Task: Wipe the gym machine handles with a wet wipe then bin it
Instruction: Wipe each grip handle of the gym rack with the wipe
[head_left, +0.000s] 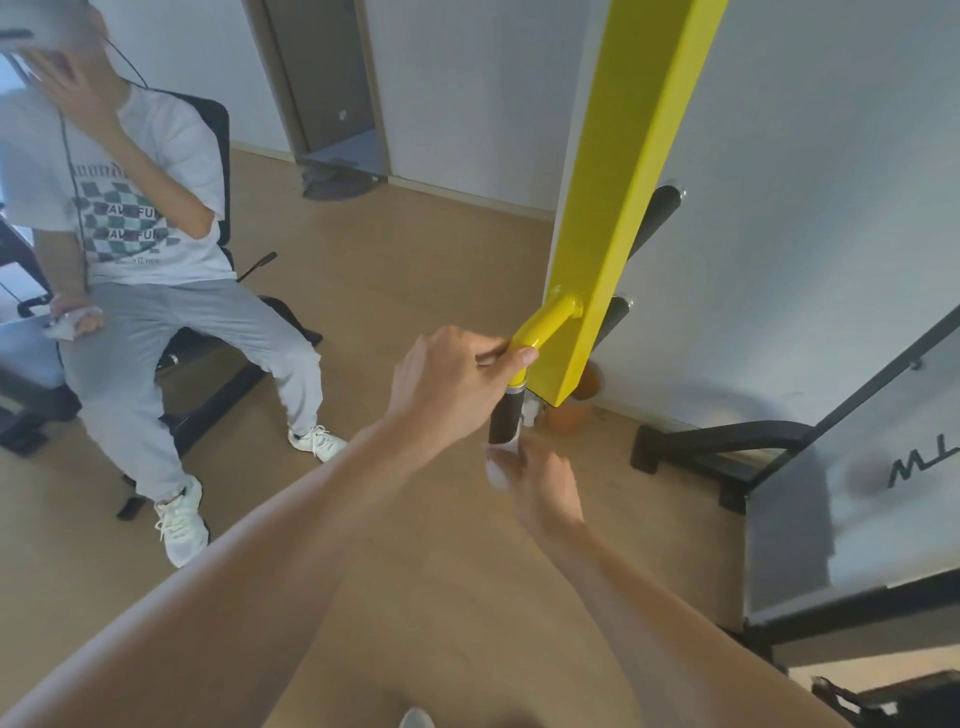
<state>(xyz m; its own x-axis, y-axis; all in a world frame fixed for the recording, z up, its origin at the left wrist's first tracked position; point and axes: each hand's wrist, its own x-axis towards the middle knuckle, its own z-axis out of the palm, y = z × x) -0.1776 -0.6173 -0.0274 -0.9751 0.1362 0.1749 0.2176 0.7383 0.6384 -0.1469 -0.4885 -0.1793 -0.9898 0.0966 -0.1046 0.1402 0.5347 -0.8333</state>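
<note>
A yellow machine post (623, 208) carries a yellow handle arm (545, 325) that bends down into a black grip (503, 418). My left hand (452, 379) holds the yellow bend just above the black grip, thumb over the top. My right hand (535, 480) is closed around the lower end of the black grip with a white wet wipe (497, 470) pressed between palm and grip. Only a small edge of the wipe shows. Two more black handles (657, 215) stick out behind the post.
A person in a white T-shirt and grey trousers (171, 332) sits on a black bench at the left. The machine's black base foot (722, 441) lies on the wooden floor at the right, beside a grey panel (852, 499). A doorway (322, 78) is at the back.
</note>
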